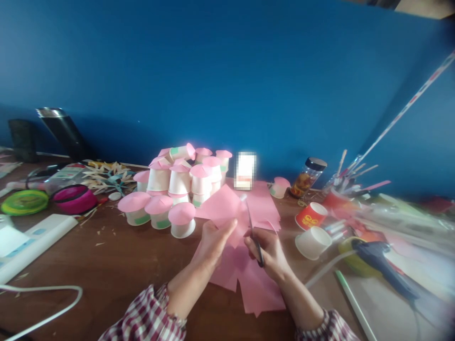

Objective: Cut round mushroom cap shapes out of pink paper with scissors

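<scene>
My left hand (pixel 214 241) pinches a piece of pink paper (pixel 222 206), its thumb lying on top of the sheet. In my right hand (pixel 269 251) is a pair of scissors (pixel 261 258) with dark handles, fingers wrapped round them. The blades point away from me and meet the right side of the held paper; how far apart they are is hard to tell. A thin curved pink strip shows beside the right hand. Beneath both hands lie cut pink sheets (pixel 256 293), and more pink paper (pixel 265 206) is spread behind.
Several white paper cups with pink tops (pixel 179 177) are stacked left of the hands. To the right stand a red cup (pixel 311 215), a white cup (pixel 313 242), a lidded jar (pixel 308 175) and a glue gun (pixel 386 265). A power strip (pixel 42 241) lies far left. A blue wall rises behind.
</scene>
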Available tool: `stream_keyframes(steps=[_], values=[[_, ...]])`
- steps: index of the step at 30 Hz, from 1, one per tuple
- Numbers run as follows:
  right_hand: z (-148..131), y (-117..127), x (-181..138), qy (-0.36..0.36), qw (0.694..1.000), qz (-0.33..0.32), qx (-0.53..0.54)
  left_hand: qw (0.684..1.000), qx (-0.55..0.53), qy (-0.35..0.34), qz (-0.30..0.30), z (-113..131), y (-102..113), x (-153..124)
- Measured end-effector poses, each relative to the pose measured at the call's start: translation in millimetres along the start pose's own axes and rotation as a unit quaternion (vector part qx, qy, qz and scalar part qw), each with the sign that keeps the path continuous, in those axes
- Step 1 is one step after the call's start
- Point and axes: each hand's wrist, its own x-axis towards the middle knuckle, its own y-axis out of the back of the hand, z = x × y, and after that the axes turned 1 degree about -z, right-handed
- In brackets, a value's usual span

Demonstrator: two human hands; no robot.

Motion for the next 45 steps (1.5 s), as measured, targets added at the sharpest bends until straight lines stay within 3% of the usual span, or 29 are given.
stream_keyframes(steps=[28, 36, 45], values=[[4.4, 2.6, 0.5, 0.001, 1.0, -0.004, -0.03, 0.999, -0.032, 0.001, -0.003, 1.4, 0.3, 2.4], [-1.9, 1.6, -0.5, 0.007, 1.0, -0.006, -0.011, 0.999, -0.03, 0.003, -0.031, 5.4, -0.8, -0.6], [-2.7, 1.4, -0.8, 0.002, 1.0, -0.002, -0.03, 1.0, -0.025, 0.003, -0.015, 2.0, 0.8, 1.3]])
